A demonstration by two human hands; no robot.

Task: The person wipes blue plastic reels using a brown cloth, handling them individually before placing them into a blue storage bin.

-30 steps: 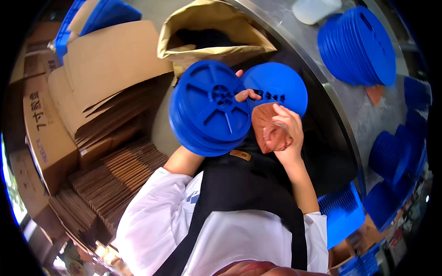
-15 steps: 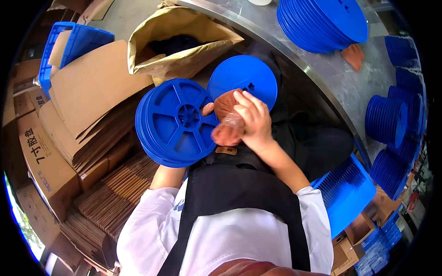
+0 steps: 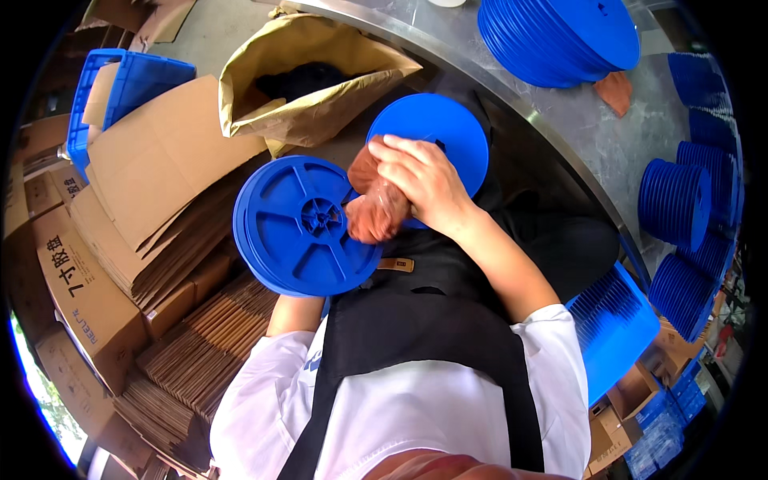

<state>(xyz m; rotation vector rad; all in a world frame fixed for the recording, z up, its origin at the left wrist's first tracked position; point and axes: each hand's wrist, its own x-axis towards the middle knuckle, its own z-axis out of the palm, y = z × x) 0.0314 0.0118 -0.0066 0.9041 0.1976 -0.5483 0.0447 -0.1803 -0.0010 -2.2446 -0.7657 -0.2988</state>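
My right hand (image 3: 428, 176) is closed around a reddish-brown cloth (image 3: 376, 210), a bunched end of it hanging out below the fingers. That cloth lies against the inner edges of two sets of blue plastic reels. On the left is a tilted stack of spoked blue reels (image 3: 276, 232). My left forearm (image 3: 294, 314) passes under this stack; the hand beneath it bears the stack, its fingers hidden. Beyond my right hand a flat blue disc (image 3: 448, 120) rests over my lap, partly covered by the hand.
A yellow sack (image 3: 320, 120) with dark contents stands ahead. Flattened cardboard (image 3: 176, 160) and boxes (image 3: 88, 280) fill the left, below a blue crate (image 3: 136, 88). The metal table (image 3: 552, 128) bears reel stacks (image 3: 552, 40) and another brown cloth (image 3: 614, 94). A blue bin (image 3: 616, 336) is at right.
My right hand and the cloth have shifted slightly left and up. The left thumb, seen before at the stack's edge, is now out of sight. The stack has tipped a little.
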